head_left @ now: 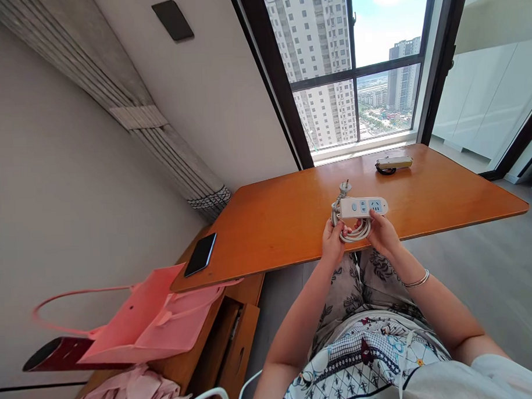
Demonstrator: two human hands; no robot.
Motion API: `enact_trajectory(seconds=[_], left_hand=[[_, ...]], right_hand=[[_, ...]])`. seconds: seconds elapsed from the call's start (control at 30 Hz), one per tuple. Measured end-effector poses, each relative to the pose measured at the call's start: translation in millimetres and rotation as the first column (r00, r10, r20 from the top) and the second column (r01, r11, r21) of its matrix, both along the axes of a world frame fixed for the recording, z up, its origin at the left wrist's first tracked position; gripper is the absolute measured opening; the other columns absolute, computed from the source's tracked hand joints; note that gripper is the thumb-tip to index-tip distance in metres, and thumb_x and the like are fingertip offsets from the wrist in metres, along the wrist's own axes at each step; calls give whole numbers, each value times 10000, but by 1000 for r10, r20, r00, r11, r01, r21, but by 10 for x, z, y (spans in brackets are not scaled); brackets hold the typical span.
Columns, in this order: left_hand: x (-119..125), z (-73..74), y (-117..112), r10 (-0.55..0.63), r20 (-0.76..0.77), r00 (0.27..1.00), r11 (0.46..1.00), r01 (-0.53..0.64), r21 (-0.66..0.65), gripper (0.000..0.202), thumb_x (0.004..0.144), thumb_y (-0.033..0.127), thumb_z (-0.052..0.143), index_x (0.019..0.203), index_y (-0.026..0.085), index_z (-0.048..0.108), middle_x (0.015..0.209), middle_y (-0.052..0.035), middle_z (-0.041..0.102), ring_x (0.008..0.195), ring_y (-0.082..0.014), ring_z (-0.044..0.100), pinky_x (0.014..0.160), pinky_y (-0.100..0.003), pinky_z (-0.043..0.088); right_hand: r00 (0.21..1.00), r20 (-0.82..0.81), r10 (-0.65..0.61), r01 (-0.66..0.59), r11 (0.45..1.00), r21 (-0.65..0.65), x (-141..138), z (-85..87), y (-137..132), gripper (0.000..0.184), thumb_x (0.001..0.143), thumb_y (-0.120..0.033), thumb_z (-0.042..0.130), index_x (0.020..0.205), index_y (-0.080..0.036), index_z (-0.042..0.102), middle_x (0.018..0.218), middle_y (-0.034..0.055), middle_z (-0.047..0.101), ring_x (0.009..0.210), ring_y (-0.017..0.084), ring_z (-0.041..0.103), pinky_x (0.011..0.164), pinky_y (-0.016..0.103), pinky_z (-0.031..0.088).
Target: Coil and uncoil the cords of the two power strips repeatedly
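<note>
A white power strip [363,206] with its coiled white cable [356,230] and plug [344,188] is held up over the near edge of the orange wooden table [284,216]. My left hand [332,242] grips the coiled cable at the strip's left end, fingers closed. My right hand [383,233], with a silver bracelet on the wrist, is closed on the underside of the strip and cable from the right.
A second power strip [393,163] with a black cable lies at the table's far side by the window. A black phone [200,254] rests on the table's left corner. A pink bag [152,320] sits on a lower wooden cabinet [229,340] at the left.
</note>
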State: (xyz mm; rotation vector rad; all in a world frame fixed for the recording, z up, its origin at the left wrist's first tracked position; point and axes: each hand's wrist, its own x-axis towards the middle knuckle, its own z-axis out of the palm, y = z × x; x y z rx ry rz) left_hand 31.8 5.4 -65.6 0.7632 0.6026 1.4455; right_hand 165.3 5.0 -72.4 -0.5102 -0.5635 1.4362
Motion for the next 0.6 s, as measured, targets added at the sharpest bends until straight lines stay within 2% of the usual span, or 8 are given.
enact_trajectory(seconds=[0.07, 0.17, 0.3, 0.37, 0.43, 0.5, 0.6], left_hand=[[70, -49, -23, 55, 43, 998, 998, -54, -12, 324, 689, 286, 865, 856, 194, 603, 709, 57, 581, 607, -72, 541, 716, -231, 495], [201, -136, -66, 145, 79, 986, 989, -142, -50, 387, 675, 309, 874, 948, 203, 620, 832, 22, 668, 737, -114, 636, 773, -258, 507], [319, -178, -77, 259, 92, 961, 964, -252, -79, 330, 739, 404, 824, 900, 199, 621, 800, 16, 682, 735, -124, 652, 763, -264, 506], [325, -136, -58, 315, 99, 944, 947, -304, -107, 331, 794, 479, 767, 812, 195, 597, 698, 39, 633, 648, -103, 616, 709, -248, 496], [300, -61, -33, 332, 116, 936, 938, -314, -144, 444, 834, 585, 688, 695, 189, 543, 582, 56, 548, 556, -87, 562, 649, -236, 484], [258, 22, -8, 307, 135, 942, 944, -283, -171, 577, 857, 683, 592, 586, 192, 459, 485, 63, 444, 480, -78, 502, 586, -222, 462], [194, 108, 25, 264, 152, 953, 954, -234, -187, 672, 878, 735, 503, 502, 202, 345, 415, 67, 328, 397, -61, 392, 493, -204, 397]], right_hand=[[998, -22, -64, 64, 998, -17, -45, -51, 28, 308, 733, -338, 786, 981, -227, 642, 926, 3, 734, 718, 161, 665, 777, 353, 592], [988, -30, -149, 149, 989, -19, -154, -129, 49, 294, 745, -333, 759, 994, -224, 647, 970, 17, 737, 848, 174, 681, 834, 339, 576], [975, -61, -213, 213, 977, -6, -298, -179, 14, 334, 747, -374, 747, 1029, -224, 649, 1038, 27, 740, 969, 177, 677, 936, 348, 544], [973, -37, -230, 230, 973, 9, -340, -168, -26, 334, 755, -388, 741, 1034, -226, 652, 1047, 31, 739, 944, 178, 677, 940, 355, 541], [975, -13, -223, 223, 975, 16, -359, -141, -72, 349, 762, -400, 738, 1054, -228, 656, 1043, 34, 738, 887, 183, 679, 915, 371, 551], [981, -15, -191, 191, 982, 7, -361, -110, -118, 378, 761, -419, 741, 1078, -231, 657, 1024, 38, 738, 848, 195, 684, 885, 393, 565], [990, -29, -135, 135, 991, -8, -351, -82, -169, 406, 742, -440, 755, 1074, -229, 658, 995, 50, 745, 860, 227, 698, 865, 421, 579]])
